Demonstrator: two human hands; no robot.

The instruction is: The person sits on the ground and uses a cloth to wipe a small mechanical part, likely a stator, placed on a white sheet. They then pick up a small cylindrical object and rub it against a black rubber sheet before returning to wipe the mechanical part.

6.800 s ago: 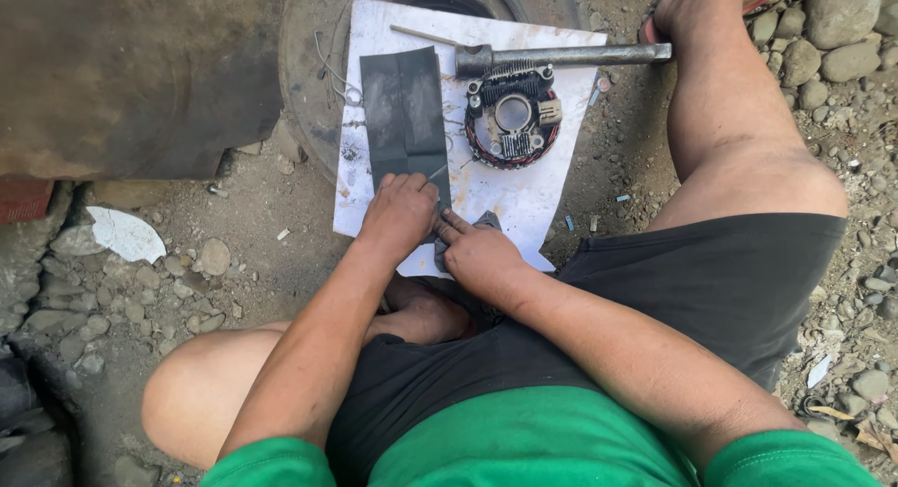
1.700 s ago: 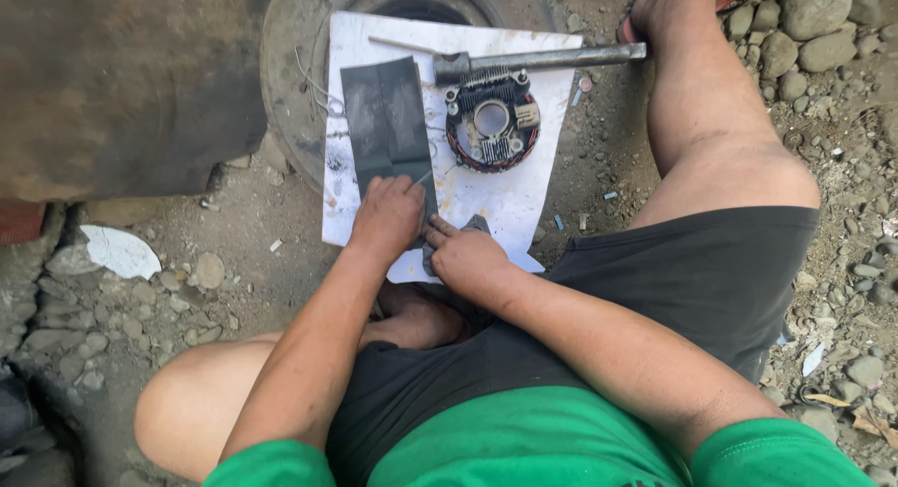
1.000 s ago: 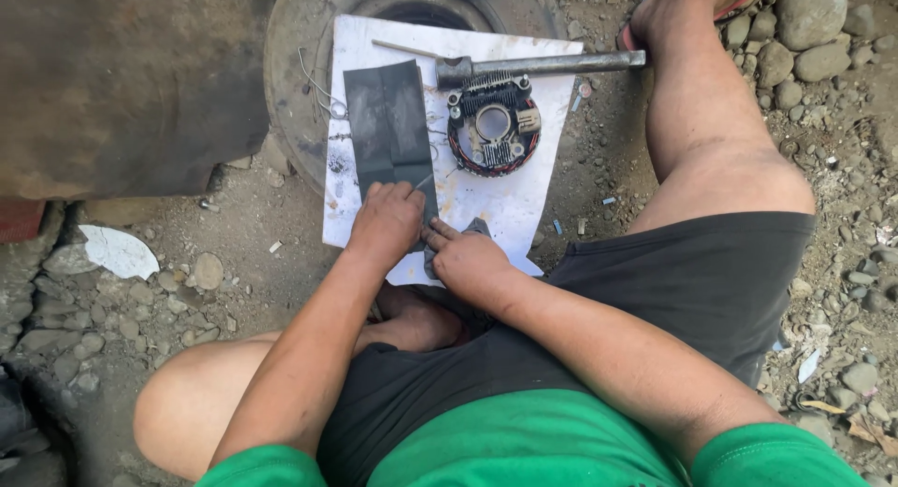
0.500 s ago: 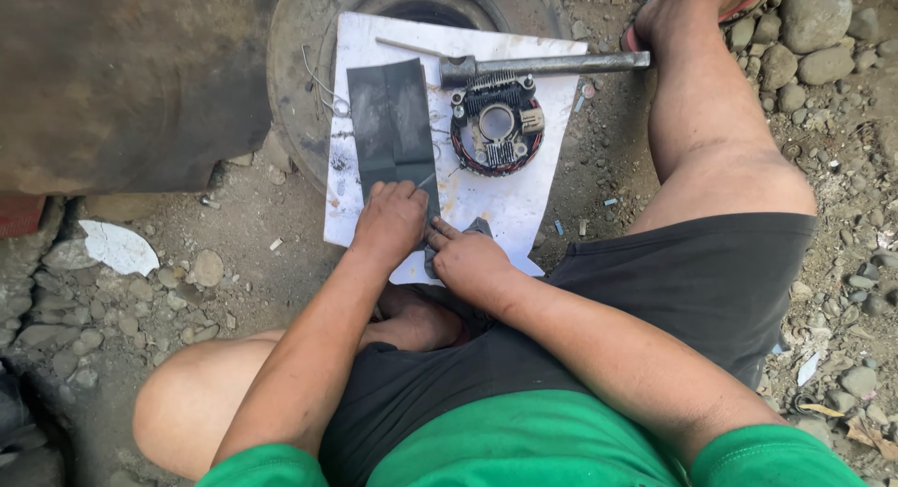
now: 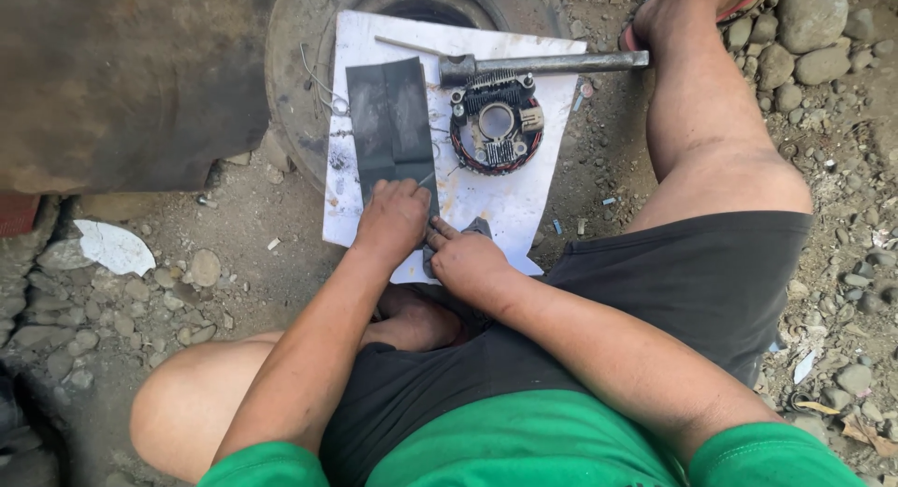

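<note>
A white sheet lies on a round metal disc on the ground. On it lies a dark grey strip of abrasive paper. My left hand presses down on the strip's near end. My right hand is closed around a small grey part right beside the left hand, at the sheet's near edge. A round dark electrical part with copper windings rests on the sheet to the right of the strip. A long metal bar tool lies across the sheet's far edge.
A large rusty metal body fills the upper left. Loose stones and gravel cover the ground left and right. My bent right leg runs along the right of the sheet. A white scrap lies at the left.
Both hands stay at the strip's near end with only slight shifts. The view has drifted a little.
</note>
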